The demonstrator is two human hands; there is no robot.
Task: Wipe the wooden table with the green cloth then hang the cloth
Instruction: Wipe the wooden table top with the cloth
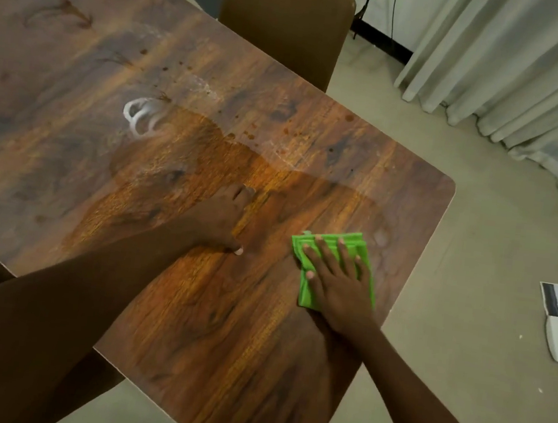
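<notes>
The right hand (336, 279) lay flat on the folded green cloth (306, 291), fingers (343, 256) spread, pressing it onto the wooden counter (222, 343) near its right edge. The left hand (222, 217) rested on bare wood just beside, fingers close together, holding nothing. Brown spots (251, 135) and white ring marks (139, 115) lay farther off.

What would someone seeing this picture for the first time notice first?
The bright green cloth, pressed flat under the right hand near the right edge of the wooden table. Next, the white ring marks and brown spots farther up the tabletop, beyond the left hand resting on it.
</notes>
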